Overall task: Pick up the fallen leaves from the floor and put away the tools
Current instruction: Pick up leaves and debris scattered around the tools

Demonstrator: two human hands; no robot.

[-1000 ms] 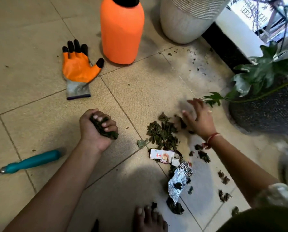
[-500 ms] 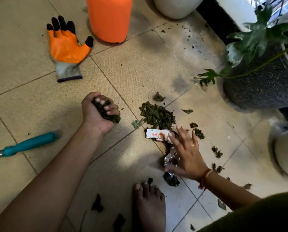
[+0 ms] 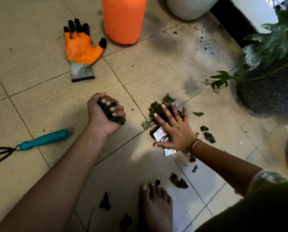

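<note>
My left hand (image 3: 104, 113) grips a bunch of dark fallen leaves (image 3: 110, 113) above the tiled floor. My right hand (image 3: 173, 129) lies flat with spread fingers on the leaf pile (image 3: 155, 108), covering a white wrapper (image 3: 158, 133) and a piece of foil (image 3: 169, 152). Loose leaves (image 3: 209, 137) lie scattered right of that hand and more leaves (image 3: 178, 181) near my bare foot (image 3: 155, 206). A teal-handled hand rake (image 3: 43, 141) lies at the left. An orange glove (image 3: 81, 49) lies flat at the upper left.
An orange sprayer bottle (image 3: 124, 19) stands at the top middle, a pale round pot (image 3: 188, 7) beside it. A dark pot (image 3: 270, 92) with a green plant (image 3: 270, 46) stands at the right. Soil specks dot the tiles near the pots.
My right hand swept from the far side of the pile back toward me, then forward onto the pile and wrapper. The left hand kept its bunch of leaves.
</note>
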